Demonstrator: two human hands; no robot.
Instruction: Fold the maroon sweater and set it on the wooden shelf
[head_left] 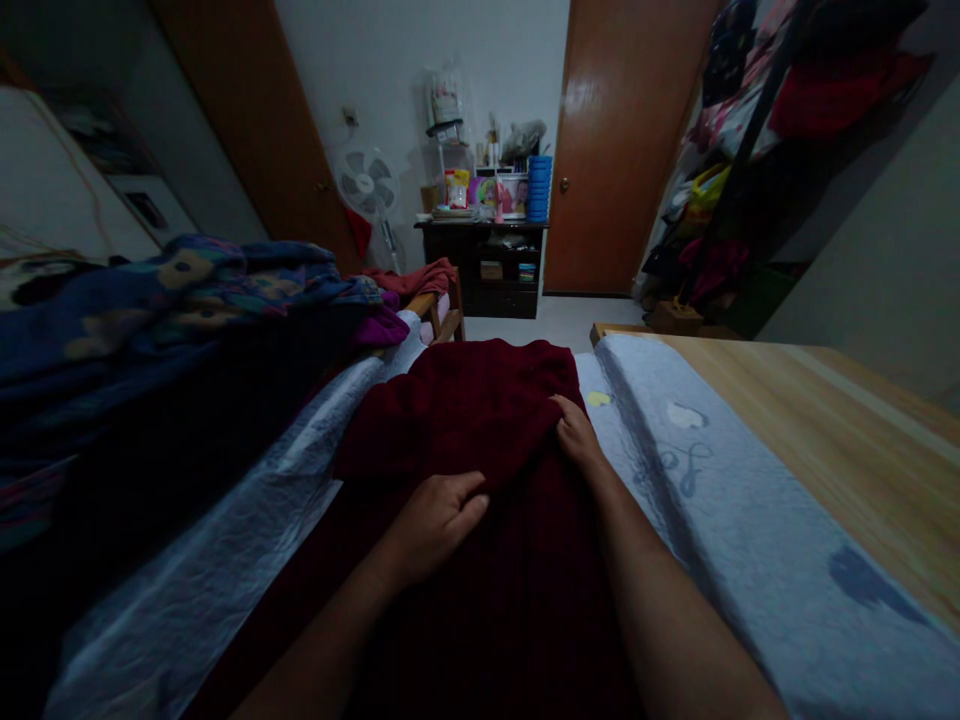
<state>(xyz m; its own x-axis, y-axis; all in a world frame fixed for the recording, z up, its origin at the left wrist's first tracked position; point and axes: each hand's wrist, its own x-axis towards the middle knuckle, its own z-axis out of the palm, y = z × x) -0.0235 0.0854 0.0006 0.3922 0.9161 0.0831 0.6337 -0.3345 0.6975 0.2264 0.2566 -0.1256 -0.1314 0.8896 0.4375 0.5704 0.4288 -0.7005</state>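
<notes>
Your left hand (435, 520) is lying flat on the dark red knitted garment (465, 420), fingers loosely curled and pressing down rather than closing on anything. Your right hand (576, 432), at about one o'clock from the left, is pinching a fold of the same cloth between thumb and fingers. The garment is spreading across the pale blue bed sheet (720, 500) straight ahead of you, its far edge toward twelve o'clock. It looks soft, thick and limp, probably light but ready to slump and bunch wherever it is unsupported; it will likely drag on the sheet instead of sliding. Edges and corners seem the best places to grip. A blue patterned blanket (172, 300) is heaped at ten o'clock.
</notes>
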